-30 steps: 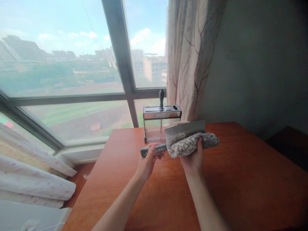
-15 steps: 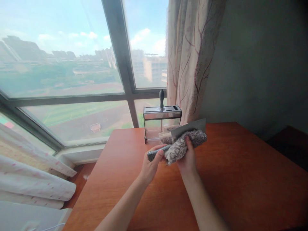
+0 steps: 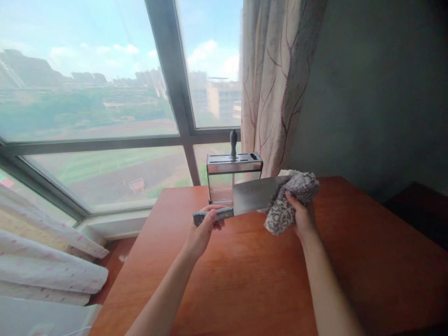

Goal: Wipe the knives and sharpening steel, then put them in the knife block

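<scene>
My left hand [image 3: 203, 228] is closed round the grey handle of a cleaver [image 3: 254, 196], which is held above the table with its broad blade pointing right. A fluffy grey-and-white cloth [image 3: 283, 212] is bunched in my right hand [image 3: 304, 215]. The cloth wraps over the far end of the blade and hides it. Most of the blade near the handle is bare metal.
Behind the cleaver, a knife block [image 3: 235, 163] with clear sides stands on the brown table [image 3: 224, 284], one dark-handled tool upright in it. A window [image 3: 94, 112] and a patterned curtain [image 3: 276, 79] lie beyond the table's far edge.
My right hand and the cloth have slid right, from near the handle to the blade's far end. My left hand has shifted left with the cleaver, and more of the blade shows.
</scene>
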